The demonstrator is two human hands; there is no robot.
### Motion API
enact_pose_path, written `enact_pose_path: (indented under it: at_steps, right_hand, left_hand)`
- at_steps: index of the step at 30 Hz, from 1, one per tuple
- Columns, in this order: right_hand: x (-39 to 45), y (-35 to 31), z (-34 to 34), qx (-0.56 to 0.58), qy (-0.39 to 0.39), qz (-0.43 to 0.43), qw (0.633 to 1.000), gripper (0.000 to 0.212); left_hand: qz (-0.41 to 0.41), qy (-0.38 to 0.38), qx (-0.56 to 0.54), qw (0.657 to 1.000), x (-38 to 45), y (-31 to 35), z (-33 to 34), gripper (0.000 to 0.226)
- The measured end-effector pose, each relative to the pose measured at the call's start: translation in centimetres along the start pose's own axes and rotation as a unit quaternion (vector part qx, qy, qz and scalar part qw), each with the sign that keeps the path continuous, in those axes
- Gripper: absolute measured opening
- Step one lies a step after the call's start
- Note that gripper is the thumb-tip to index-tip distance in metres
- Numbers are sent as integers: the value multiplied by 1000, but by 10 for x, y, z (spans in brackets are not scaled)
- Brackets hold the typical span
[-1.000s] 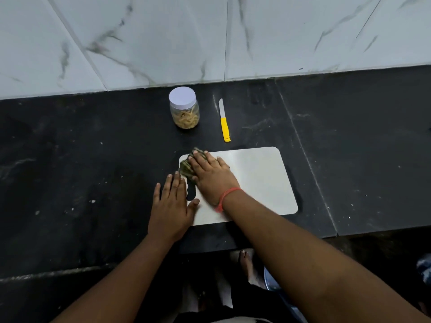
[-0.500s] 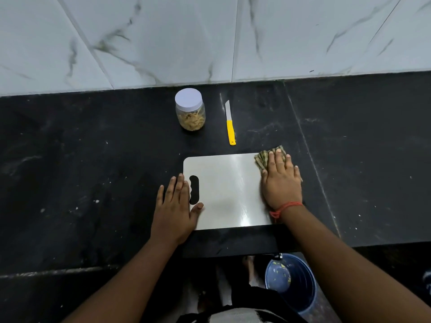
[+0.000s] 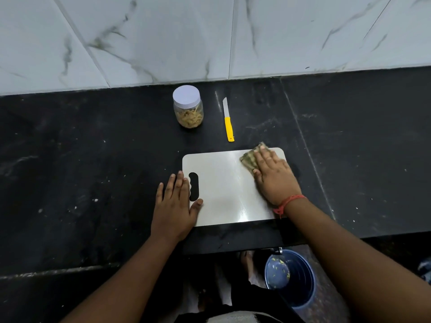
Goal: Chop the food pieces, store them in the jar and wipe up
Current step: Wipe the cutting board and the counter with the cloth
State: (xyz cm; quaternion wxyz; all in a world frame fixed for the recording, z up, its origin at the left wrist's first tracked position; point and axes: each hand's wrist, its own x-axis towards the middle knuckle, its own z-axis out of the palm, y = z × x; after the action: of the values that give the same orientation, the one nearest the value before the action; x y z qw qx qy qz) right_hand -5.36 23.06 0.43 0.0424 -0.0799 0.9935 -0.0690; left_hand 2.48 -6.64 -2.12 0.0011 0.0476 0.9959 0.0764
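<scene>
Wiping the board point(image 3: 224, 183) down, cloth under the right hand.

Right hand point(image 3: 275, 178) lies flat, fingers straight, pressing a greenish cloth point(image 3: 248, 159) onto the board's far right corner. Left hand point(image 3: 176, 203) is spread flat at the board's left edge, thumb by the handle slot. Past both hands: lidded jar point(image 3: 188, 107) with chopped bits inside, knife point(image 3: 227, 120) just right of it.

Tabletop point(image 3: 93, 159) black, pale flecks. Wall tiles point(image 3: 163, 38) white, grey veining. Cutting board point(image 3: 224, 187) off-white. Knife point(image 3: 228, 122) yellow handle. Jar point(image 3: 188, 107) clear, white lid, beige contents. Cloth point(image 3: 249, 158) greenish, striped. Wristband point(image 3: 289, 202) red. Bucket point(image 3: 291, 276) blue.
</scene>
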Motion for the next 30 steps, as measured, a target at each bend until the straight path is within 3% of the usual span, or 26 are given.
enact_pose_path:
  at_steps: [2,3,7,13,15,18,23,28,30]
  right_hand:
    - [-1,-4,2,5,24,93,995,58]
    - [-4,-13,4,2,30,92,995,58]
    - [-20,-20,8,-1,3,-46,999,60]
    - [-7,-14,-8,161,71,32,984,49]
    - [-1,-10,-17,146,95,72,982,44]
    - [16,-5,-27,105,28,103,989,45]
    - [46,2,-40,215,-77,157,961,31]
    - [56,12,-51,285,-40,116,950,19]
    - [65,18,-59,350,-30,126,928,18]
  left_hand:
    - [-1,-1,-2,1000,0,0,0,77]
    - [-1,-2,-2,1000,0,0,0,77]
    - [-3,-8,-5,1000,1,-1,-1,77]
    - [-5,1,-43,999,1,-3,-2,77]
    - [-17,8,-65,998,3,-1,-2,76]
    - [-21,18,-85,996,12,10,-5,76]
    - [16,14,-48,999,42,32,-13,77]
    - [21,12,-31,999,72,46,-15,78]
    - [19,14,-28,999,81,51,-15,79]
